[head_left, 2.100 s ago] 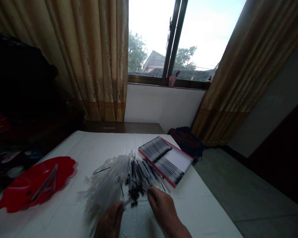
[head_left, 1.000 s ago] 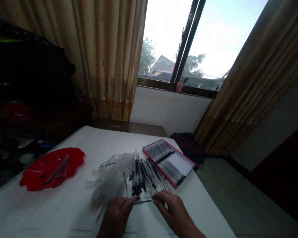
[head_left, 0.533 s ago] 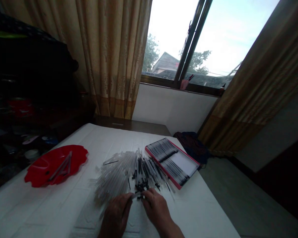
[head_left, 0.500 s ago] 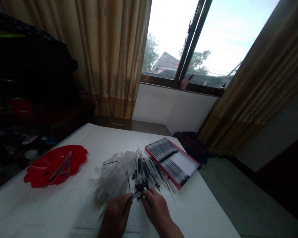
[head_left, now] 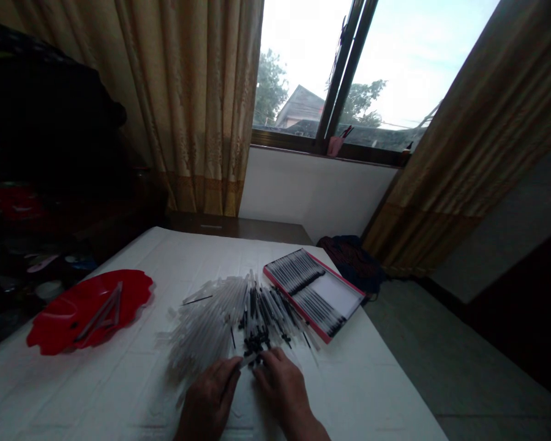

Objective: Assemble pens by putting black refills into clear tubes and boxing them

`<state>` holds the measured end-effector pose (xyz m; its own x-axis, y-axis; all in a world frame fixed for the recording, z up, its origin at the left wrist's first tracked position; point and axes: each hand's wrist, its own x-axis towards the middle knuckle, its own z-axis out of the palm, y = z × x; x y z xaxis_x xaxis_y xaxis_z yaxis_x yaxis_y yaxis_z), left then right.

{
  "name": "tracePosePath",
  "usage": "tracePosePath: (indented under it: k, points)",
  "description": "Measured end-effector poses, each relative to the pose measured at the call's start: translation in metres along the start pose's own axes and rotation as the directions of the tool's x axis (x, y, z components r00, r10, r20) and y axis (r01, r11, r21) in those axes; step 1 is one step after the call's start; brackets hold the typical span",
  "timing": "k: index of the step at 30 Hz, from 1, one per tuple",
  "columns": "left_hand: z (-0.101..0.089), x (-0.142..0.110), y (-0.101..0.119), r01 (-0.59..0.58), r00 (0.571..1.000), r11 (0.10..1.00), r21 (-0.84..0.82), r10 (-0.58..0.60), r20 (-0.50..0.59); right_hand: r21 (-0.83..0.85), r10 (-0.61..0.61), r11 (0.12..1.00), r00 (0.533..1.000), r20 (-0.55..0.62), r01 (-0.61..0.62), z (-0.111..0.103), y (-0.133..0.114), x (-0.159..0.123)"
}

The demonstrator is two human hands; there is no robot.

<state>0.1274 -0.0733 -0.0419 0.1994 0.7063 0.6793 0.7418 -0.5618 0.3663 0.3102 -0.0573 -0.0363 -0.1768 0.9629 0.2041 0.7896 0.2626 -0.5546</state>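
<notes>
My left hand (head_left: 211, 392) is closed on one end of a clear plastic pen barrel (head_left: 248, 360), low over the table. Close by on the right, my right hand (head_left: 282, 386) pinches at the barrel's other end; its fingertips hide what exactly they grip there. Just beyond my hands lies a heap of black-ended pens (head_left: 259, 315), their dark ends toward me. To its left, many clear empty-looking barrels (head_left: 202, 334) are fanned out. A red-edged box (head_left: 324, 337) behind the heap holds pens in two rows.
A red scalloped dish (head_left: 50, 327) with a few clear tubes in it sits on the white table (head_left: 119, 392) at left. Dark cloth (head_left: 349, 257) lies beyond the table's right edge. A pink cup (head_left: 334, 146) stands on the windowsill.
Earlier my hands were farther apart, with a thin dark-tipped piece showing between them a second ago. They have since come together at the barrel. The camera view has also shifted.
</notes>
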Motion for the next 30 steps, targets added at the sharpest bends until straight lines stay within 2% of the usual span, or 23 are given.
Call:
tracePosePath:
  k: [3, 6, 10, 14, 17, 21, 30]
  points:
    - [0.0, 0.0, 0.0, 0.017, 1.0, 1.0, 0.001, -0.017, 0.021, -0.067, 0.027, 0.997, 1.0, 0.014, -0.026, 0.004, -0.003, 0.004]
    - [0.0, 0.0, 0.0, 0.021, 1.0, 1.0, 0.016, -0.022, 0.022, -0.021, 0.005, 1.0, 0.999, -0.031, -0.006, 0.008, 0.005, 0.003]
    - [0.0, 0.0, 0.001, 0.013, 1.0, 0.999, 0.029, -0.014, 0.019, 0.249, 0.005, 0.968, 0.995, -0.101, 0.021, 0.009, 0.02, -0.001]
    - [-0.002, 0.002, 0.003, -0.026, 0.997, 0.999, 0.045, 0.023, 0.071, 0.574, 0.119, 0.817, 0.989, -0.085, -0.049, 0.004, 0.028, -0.003]
    - [-0.002, 0.003, 0.004, -0.086, 0.992, 0.992, 0.09, 0.076, 0.105, 0.686, 0.138, 0.723, 0.99, -0.028, -0.081, 0.0, 0.029, -0.004]
    - [-0.002, 0.005, 0.005, -0.133, 0.984, 0.982, 0.136, 0.114, 0.14, 0.726, 0.114, 0.683, 0.993, 0.009, -0.085, -0.003, 0.026, -0.005]
    - [-0.001, 0.005, 0.006, -0.154, 0.98, 0.973, 0.172, 0.127, 0.155, 0.71, 0.088, 0.7, 0.996, 0.028, -0.082, -0.007, 0.022, -0.007]
